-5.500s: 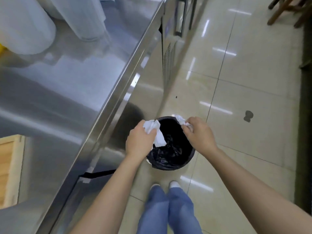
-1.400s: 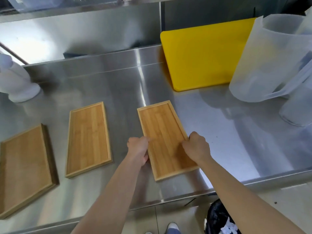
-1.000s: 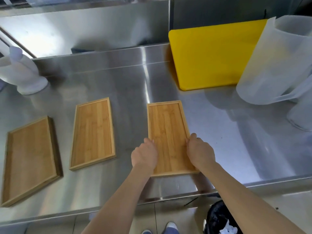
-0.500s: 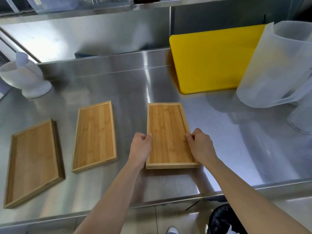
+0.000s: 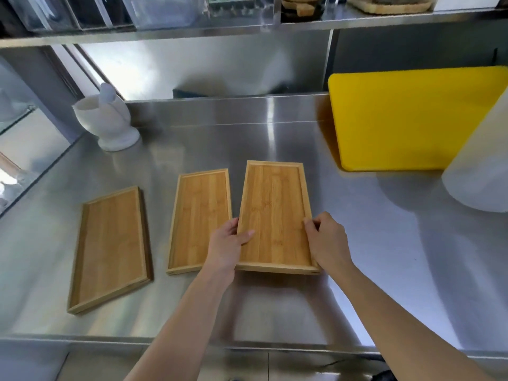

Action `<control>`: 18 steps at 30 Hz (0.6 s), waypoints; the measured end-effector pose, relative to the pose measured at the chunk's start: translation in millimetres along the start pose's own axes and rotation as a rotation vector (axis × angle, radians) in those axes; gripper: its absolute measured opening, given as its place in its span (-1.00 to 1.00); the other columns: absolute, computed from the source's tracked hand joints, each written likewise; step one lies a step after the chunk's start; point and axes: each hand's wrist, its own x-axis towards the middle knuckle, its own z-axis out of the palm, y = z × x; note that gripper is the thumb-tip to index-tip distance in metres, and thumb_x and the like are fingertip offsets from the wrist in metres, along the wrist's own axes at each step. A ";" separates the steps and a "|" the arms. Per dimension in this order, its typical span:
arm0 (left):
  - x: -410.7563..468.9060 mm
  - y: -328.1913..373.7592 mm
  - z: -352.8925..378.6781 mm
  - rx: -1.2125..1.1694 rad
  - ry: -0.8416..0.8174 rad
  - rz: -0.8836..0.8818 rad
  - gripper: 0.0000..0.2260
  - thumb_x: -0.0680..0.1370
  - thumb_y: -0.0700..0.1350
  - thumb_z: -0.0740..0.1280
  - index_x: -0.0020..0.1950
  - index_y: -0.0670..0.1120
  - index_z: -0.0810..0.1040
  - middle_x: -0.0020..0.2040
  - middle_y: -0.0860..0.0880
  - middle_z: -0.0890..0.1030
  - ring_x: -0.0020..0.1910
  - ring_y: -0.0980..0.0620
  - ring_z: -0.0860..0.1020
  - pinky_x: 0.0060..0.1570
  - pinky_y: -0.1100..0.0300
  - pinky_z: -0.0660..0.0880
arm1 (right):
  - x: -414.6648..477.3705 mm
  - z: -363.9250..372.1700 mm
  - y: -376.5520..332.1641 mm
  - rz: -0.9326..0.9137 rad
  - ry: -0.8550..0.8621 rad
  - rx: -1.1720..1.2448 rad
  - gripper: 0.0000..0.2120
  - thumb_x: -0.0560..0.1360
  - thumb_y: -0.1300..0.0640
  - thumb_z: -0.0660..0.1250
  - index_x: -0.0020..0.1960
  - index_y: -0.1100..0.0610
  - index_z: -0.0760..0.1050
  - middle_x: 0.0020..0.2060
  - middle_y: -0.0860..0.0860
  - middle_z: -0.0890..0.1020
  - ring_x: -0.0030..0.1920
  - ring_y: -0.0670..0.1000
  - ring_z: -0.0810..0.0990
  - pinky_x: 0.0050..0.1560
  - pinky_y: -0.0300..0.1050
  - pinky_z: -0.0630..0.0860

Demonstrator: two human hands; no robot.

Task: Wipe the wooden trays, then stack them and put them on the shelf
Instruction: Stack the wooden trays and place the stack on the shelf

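Observation:
Three rectangular wooden trays are over the steel counter (image 5: 384, 257). My left hand (image 5: 229, 243) and my right hand (image 5: 327, 237) grip the long edges of the right tray (image 5: 275, 215), which is lifted off the counter; its shadow falls below its near edge. Its left edge overlaps the right edge of the middle tray (image 5: 199, 218), which lies flat. The left tray (image 5: 110, 246) lies flat and apart. A steel shelf (image 5: 247, 31) runs across the top of the view above the counter.
A yellow cutting board (image 5: 406, 119) leans against the back wall at the right. A translucent plastic pitcher (image 5: 483, 171) stands at the right edge. A white mortar with pestle (image 5: 107, 119) stands at the back left. Containers and wooden items fill the shelf.
Both hands dropped tissues in the bin earlier, then took hold of the right tray. It has risen off the counter and shifted left, beside the middle tray.

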 end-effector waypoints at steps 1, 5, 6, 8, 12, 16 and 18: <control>0.5 1.2 -8.1 -0.015 0.015 0.015 -0.74 0.55 -0.28 0.30 0.24 -0.15 0.54 0.01 0.00 0.62 0.09 -0.05 0.55 0.11 0.07 0.46 | 1.0 8.5 -6.5 -0.005 -0.012 0.002 -0.79 0.58 0.03 0.12 -0.11 0.15 0.37 -0.32 -0.04 0.45 -0.30 -0.06 0.45 -0.22 -0.14 0.38; 12.1 0.3 -45.4 0.014 0.076 0.094 -0.71 0.59 -0.22 0.24 0.31 -0.11 0.50 0.13 0.00 0.61 0.19 -0.04 0.54 0.26 0.00 0.44 | 0.4 43.7 -31.8 -0.046 -0.054 0.037 -0.79 0.56 0.00 0.17 -0.13 0.12 0.36 -0.31 -0.03 0.48 -0.31 -0.10 0.45 -0.28 -0.19 0.36; 16.7 -1.1 -55.3 0.023 0.083 0.114 -0.71 0.60 -0.20 0.24 0.31 -0.08 0.50 0.18 -0.01 0.60 0.23 -0.04 0.53 0.28 -0.03 0.44 | -0.4 51.7 -37.8 -0.060 -0.064 0.041 -0.79 0.55 -0.01 0.19 -0.14 0.12 0.36 -0.33 -0.04 0.47 -0.32 -0.10 0.44 -0.30 -0.20 0.36; 25.4 -4.8 -73.4 0.039 0.094 0.146 -0.70 0.59 -0.14 0.23 0.33 -0.02 0.50 0.34 -0.04 0.51 0.40 -0.06 0.38 0.36 -0.10 0.35 | -1.2 66.5 -49.6 -0.085 -0.091 0.031 -0.79 0.55 -0.01 0.20 -0.14 0.12 0.34 -0.35 -0.07 0.44 -0.32 -0.09 0.44 -0.32 -0.21 0.34; 37.0 -10.1 -102.5 0.095 0.128 0.179 -0.66 0.62 -0.15 0.19 0.41 -0.06 0.41 0.53 -0.02 0.21 0.53 0.14 -0.05 0.30 0.23 0.07 | 0.3 90.9 -71.5 -0.145 -0.126 -0.022 -0.80 0.58 0.03 0.14 -0.14 0.13 0.34 -0.35 -0.03 0.45 -0.36 -0.12 0.42 -0.41 -0.26 0.29; 47.5 -12.1 -123.9 0.219 0.166 0.179 -0.65 0.63 -0.09 0.15 0.42 0.08 0.38 0.55 0.00 0.17 0.53 0.13 -0.02 0.35 0.20 0.10 | 3.6 110.6 -87.2 -0.195 -0.144 -0.114 -0.76 0.59 0.04 0.10 -0.15 0.17 0.36 -0.35 0.02 0.48 -0.39 -0.07 0.43 -0.41 -0.20 0.34; 50.9 -12.5 -129.9 0.265 0.183 0.169 -0.64 0.63 -0.08 0.13 0.43 0.12 0.34 0.55 0.01 0.16 0.54 0.12 -0.03 0.46 0.03 0.11 | 5.8 117.8 -93.0 -0.195 -0.162 -0.160 -0.75 0.60 0.04 0.09 -0.12 0.20 0.38 -0.32 0.06 0.51 -0.33 0.00 0.49 -0.31 -0.09 0.46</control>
